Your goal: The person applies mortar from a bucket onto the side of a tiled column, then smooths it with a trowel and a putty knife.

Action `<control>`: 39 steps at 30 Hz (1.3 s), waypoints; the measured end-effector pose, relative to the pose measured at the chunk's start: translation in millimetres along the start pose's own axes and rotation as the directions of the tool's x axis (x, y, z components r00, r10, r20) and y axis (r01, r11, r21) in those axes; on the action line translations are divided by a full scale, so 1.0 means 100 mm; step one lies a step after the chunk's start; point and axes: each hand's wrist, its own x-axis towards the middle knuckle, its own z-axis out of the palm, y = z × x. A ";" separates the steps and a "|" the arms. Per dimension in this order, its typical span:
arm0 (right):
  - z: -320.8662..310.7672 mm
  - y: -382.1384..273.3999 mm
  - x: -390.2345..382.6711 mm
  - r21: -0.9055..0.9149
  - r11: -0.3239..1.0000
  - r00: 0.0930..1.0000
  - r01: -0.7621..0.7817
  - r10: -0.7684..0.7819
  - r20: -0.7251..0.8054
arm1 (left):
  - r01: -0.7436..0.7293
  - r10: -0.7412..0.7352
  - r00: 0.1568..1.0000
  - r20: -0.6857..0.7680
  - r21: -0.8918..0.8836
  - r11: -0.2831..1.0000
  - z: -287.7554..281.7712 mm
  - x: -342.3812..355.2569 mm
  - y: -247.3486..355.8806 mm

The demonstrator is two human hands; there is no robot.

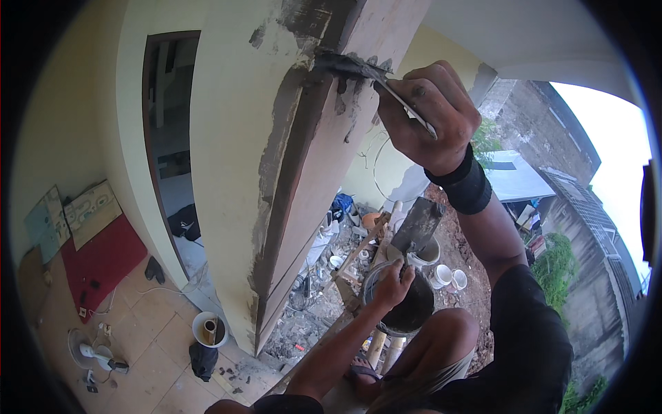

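My right hand [431, 114], with a dark band at the wrist, grips a thin metal spatula [407, 103] at upper right. Its blade, covered in grey mortar [352, 67], lies against the upper corner of a wall column [231, 145] where a pale board [383, 24] runs along the edge. My left hand [393, 283] is closed on a flat grey mortar-smeared tool [417, 228], held low above a dark bucket [407, 317]. Grey patches streak the column's edge.
Below me are rubble [321, 272], bamboo poles [376, 348] and white pails [445, 276]. On the lower-left tiled floor [138, 352] lie a red mat [96, 269], a fan [83, 348] and a white bowl [210, 330]. A doorway [169, 131] is at left, a boundary wall [586, 241] at right.
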 end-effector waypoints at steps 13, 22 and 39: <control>0.06 0.35 -0.02 -0.034 0.998 0.988 0.052 -0.046 0.144 | 0.060 -0.057 0.998 0.032 -0.084 0.995 -0.01 0.00 -0.05; 0.03 0.18 -0.13 -0.033 0.999 0.999 0.031 -0.032 -0.008 | 0.121 -0.111 0.989 0.094 -0.113 0.986 0.02 0.01 -0.02; 0.00 0.00 0.12 -0.040 0.991 0.992 0.128 -0.129 -0.017 | 0.112 -0.102 0.989 0.111 -0.087 0.990 0.00 0.03 0.02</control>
